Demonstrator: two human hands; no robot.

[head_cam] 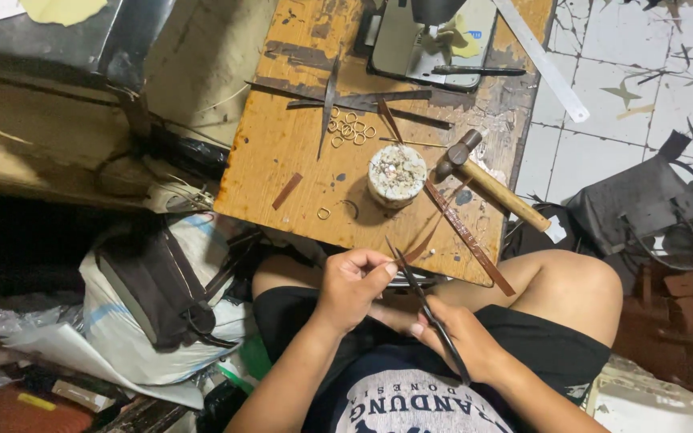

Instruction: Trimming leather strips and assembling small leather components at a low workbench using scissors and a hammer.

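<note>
Both hands are pinching one dark strip (431, 317) over the lap, just off the bench (282, 144) — left hand (352, 285) is gripping its upper tip, right hand (463, 341) is closing round its lower half. Long axis is running diagonally — top pointing up-left toward one hammer (487, 180) and one round tin (396, 175).

The bench (282, 144) is worn, scratched bare wood with dark stains, the hammer (487, 180) has a dull metal head on a smooth pale wooden handle, the small rings (350, 128) look like shiny metal, and the strips (467, 232) are matt brown leather.
</note>
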